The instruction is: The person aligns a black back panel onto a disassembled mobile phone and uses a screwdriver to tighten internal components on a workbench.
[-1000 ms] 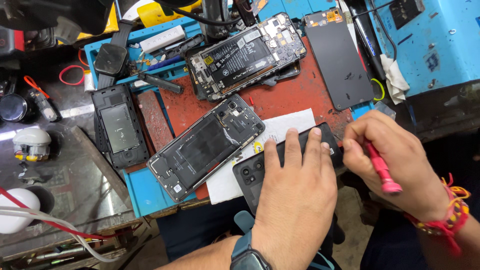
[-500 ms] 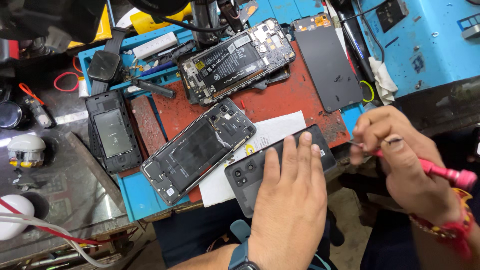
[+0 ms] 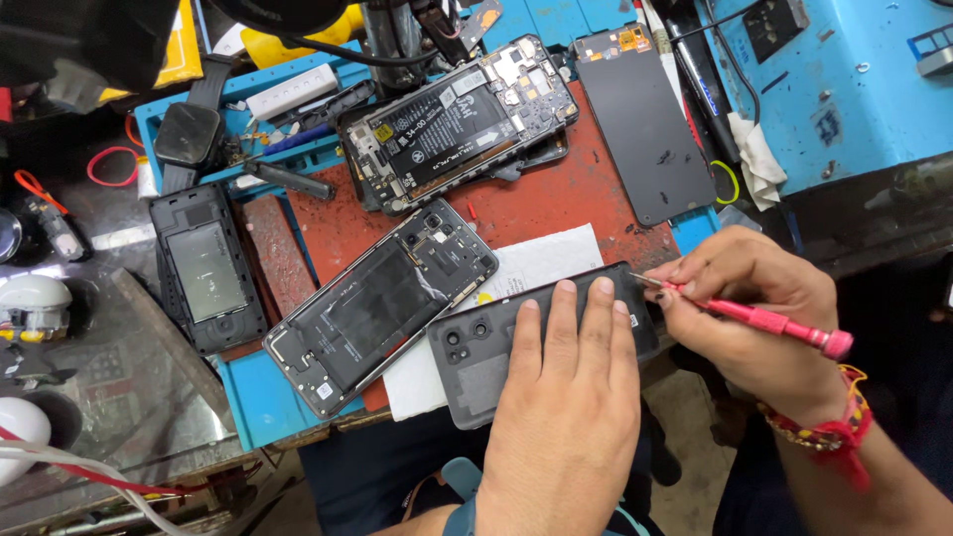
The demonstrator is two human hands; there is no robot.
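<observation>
Head view: left hand (image 3: 561,397) lies flat on the dark phone back (image 3: 516,342), right hand (image 3: 745,298) pinches the pink screwdriver (image 3: 764,320) at its corner; cover looks seated, screws seemingly left.

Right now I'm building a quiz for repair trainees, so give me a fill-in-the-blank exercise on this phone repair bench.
1. The left hand lies flat on the dark phone back cover, pressing it ____.
2. The right hand holds a ____ screwdriver.
3. The screwdriver's tip meets the cover's ____ end.
4. The opened phone lies to the ____ of the cover.

Missing words: down; pink; right; left
</observation>
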